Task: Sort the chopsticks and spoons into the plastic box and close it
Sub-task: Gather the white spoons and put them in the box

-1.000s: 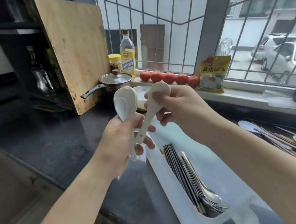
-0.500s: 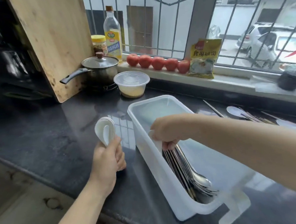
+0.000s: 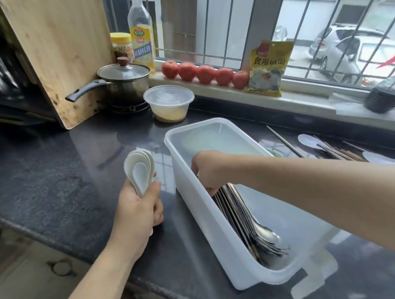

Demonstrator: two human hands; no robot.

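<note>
A long translucent plastic box point(image 3: 195, 215) stands open on the dark counter. Metal spoons and dark chopsticks point(image 3: 248, 219) lie along its left inner wall. My right hand point(image 3: 208, 171) reaches down into the box with its fingers curled at the upper ends of those utensils; what the fingers hold is hidden. Left of the box, my left hand point(image 3: 140, 207) grips a nested stack of white ceramic spoons point(image 3: 139, 169), bowls upward. More loose chopsticks and white spoons point(image 3: 338, 151) lie on the counter at the far right.
A lidded plastic tub point(image 3: 169, 102) and a lidded pot point(image 3: 124, 80) stand behind the box. A wooden cutting board point(image 3: 58, 53) leans at the back left. Tomatoes point(image 3: 205, 73), an oil bottle point(image 3: 141, 31) and a yellow packet point(image 3: 267, 68) line the windowsill.
My right hand took one white spoon from the left hand's stack and carried it down into the box. The left hand lowered with the other spoons.
</note>
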